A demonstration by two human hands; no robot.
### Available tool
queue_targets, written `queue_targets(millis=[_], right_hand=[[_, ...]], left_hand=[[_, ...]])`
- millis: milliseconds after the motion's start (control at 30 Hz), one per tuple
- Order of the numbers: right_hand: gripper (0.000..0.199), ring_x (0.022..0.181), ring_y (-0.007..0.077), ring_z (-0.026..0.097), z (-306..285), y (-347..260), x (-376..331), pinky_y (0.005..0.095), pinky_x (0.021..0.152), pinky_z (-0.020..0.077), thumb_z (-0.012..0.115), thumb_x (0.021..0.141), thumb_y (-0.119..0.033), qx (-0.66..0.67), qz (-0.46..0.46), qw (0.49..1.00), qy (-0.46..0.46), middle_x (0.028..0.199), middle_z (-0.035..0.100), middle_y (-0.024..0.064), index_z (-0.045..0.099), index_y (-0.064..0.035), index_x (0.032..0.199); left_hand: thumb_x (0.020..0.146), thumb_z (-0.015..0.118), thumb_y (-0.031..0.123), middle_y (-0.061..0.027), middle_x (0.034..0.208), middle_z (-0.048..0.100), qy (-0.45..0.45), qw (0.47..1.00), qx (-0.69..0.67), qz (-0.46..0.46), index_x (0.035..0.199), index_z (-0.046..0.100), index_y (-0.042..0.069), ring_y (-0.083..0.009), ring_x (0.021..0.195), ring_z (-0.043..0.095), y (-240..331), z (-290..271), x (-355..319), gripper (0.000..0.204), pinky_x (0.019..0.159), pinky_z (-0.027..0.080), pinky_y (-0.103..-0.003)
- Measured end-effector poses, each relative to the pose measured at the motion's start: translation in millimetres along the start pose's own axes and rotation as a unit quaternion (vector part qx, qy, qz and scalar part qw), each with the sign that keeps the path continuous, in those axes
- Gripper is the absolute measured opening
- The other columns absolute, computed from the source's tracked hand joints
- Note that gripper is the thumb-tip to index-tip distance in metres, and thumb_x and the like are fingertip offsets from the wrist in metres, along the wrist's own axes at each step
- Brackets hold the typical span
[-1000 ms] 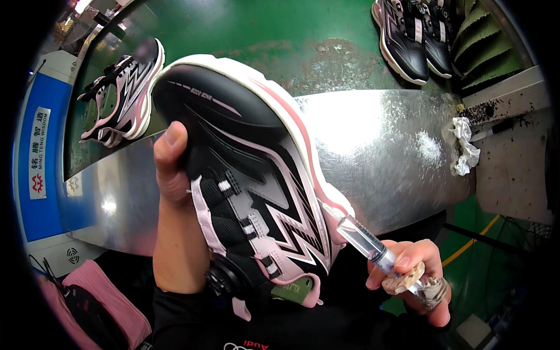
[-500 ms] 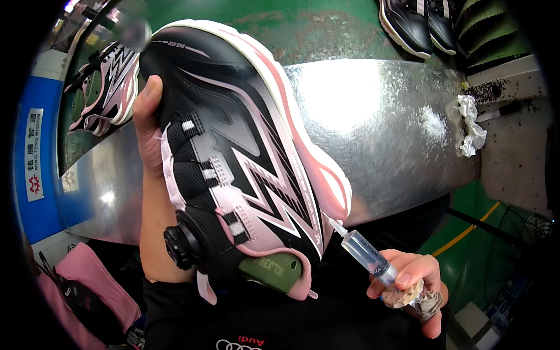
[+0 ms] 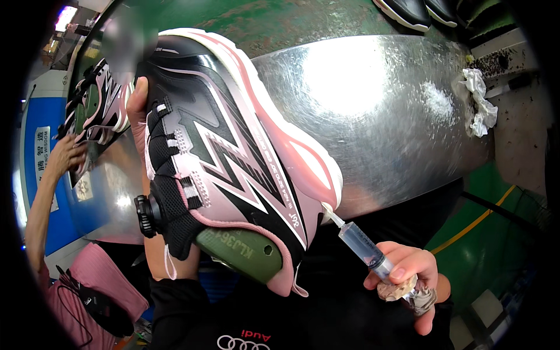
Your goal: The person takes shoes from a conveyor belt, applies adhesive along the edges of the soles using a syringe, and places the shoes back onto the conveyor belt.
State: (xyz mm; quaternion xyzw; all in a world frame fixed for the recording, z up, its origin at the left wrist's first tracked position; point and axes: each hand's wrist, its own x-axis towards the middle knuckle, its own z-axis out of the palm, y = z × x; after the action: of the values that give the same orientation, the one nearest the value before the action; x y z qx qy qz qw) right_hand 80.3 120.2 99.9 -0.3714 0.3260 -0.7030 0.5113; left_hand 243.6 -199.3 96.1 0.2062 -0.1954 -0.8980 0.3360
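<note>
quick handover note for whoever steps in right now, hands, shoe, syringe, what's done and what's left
Left hand: grips the black and pink shoe from its laced side, holding it tilted above the shiny metal table; a green shoe last shows in its opening.
Right hand: holds a clear syringe, with its tip at the heel edge of the pink sole.
Around: a second matching shoe at far left with another person's hand on it; a crumpled white rag at the table's right end.
Done: the tip is at the sole seam.
Left: whether anything has been injected cannot be told; check the seam.
</note>
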Motion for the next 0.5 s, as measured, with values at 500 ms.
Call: queue_targets(millis=[500], right_hand=[[0.08, 0.075, 0.0209, 0.063, -13.2, 15.4, -3.0, 0.0281, 0.063, 0.0363, 0.078, 0.059, -0.057, -0.023, -0.031, 0.999, 0.008, 0.089, 0.064, 0.0126, 0.055, -0.0016, 0.111]], left_hand=[[0.085, 0.055, 0.032, -0.0115, 0.108, 0.062, 0.045, 0.993, 0.105, -0.041, 0.111, 0.058, 0.006, -0.0262, 0.096, 0.06, 18.3, -22.0, -9.5, 0.037, 0.088, 0.046, -0.04]])
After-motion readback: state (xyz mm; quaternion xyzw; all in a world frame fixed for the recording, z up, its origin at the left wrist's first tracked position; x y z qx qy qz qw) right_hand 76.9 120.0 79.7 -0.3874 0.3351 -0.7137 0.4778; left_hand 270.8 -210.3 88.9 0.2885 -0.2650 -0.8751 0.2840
